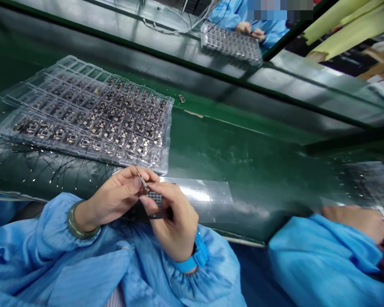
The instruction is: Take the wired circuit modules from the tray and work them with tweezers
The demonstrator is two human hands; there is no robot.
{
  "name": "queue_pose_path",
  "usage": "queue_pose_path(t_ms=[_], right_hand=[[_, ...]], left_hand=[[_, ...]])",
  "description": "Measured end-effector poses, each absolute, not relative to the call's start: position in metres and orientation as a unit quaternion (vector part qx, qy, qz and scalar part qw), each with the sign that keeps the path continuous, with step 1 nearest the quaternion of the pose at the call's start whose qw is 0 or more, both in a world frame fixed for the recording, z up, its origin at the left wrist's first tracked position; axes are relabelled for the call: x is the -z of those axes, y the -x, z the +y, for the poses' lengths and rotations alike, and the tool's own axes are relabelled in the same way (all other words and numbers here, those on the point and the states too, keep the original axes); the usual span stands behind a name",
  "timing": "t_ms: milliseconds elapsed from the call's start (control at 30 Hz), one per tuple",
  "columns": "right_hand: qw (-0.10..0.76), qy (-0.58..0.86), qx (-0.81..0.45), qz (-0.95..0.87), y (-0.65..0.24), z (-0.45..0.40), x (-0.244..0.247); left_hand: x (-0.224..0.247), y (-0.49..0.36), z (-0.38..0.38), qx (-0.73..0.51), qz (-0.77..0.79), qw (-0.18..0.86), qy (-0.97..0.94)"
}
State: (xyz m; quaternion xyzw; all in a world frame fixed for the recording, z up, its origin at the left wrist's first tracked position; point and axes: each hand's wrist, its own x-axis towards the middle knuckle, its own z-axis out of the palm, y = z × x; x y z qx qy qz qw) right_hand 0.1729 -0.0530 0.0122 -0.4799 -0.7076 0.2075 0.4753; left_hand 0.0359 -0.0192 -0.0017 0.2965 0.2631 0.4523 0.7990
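Observation:
My left hand (115,198) pinches a small metal part (144,183) trailing a fine wire, close above my right hand (171,219). My right hand is shut on a small dark mesh-faced piece (154,197), and a dark slender item (160,215) lies along its fingers. Just ahead of my hands sits a clear plastic tray (38,83) holding rows of small electronic modules (124,123). A bundle of thin black wires (60,164) with tiny bright tips spreads from the tray's near edge.
The tray rests on a glossy dark green bench (243,162), with a clear plastic sheet (205,192) beside my hands. A co-worker's blue sleeve (326,251) and hand (355,221) are at the right. A reflective panel (291,72) beyond shows another tray and blue sleeves.

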Motion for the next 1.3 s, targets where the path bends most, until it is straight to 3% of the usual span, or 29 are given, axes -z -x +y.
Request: queue_pose_path(t_ms=[133, 300, 400, 567, 700, 967, 1300], right_hand=[[0.459, 0.475, -0.107, -0.743, -0.178, -0.052, -0.006], [0.380, 0.477, 0.032, -0.791, -0.192, -0.060, -0.002], [0.399, 0.494, -0.021, -0.772, -0.193, -0.062, 0.000], [0.507, 0.560, -0.287, -0.590, -0.189, -0.058, 0.000], [0.513, 0.561, -0.413, -0.502, -0.186, -0.055, 0.001], [0.516, 0.597, -0.411, -0.456, -0.184, -0.060, 0.006], [0.559, 0.580, -0.396, -0.441, -0.177, -0.071, 0.009]], left_hand=[[0.006, -0.034, -0.024, -0.486, 0.258, 0.756, -0.354], [0.007, -0.026, -0.028, -0.498, 0.295, 0.698, -0.421], [0.001, -0.026, -0.028, -0.466, 0.373, 0.665, -0.449], [-0.002, -0.031, -0.025, -0.443, 0.419, 0.617, -0.497], [0.002, -0.034, -0.024, -0.433, 0.408, 0.608, -0.526], [0.004, -0.032, -0.026, -0.459, 0.422, 0.571, -0.533], [0.014, -0.032, -0.028, -0.431, 0.389, 0.683, -0.443]])
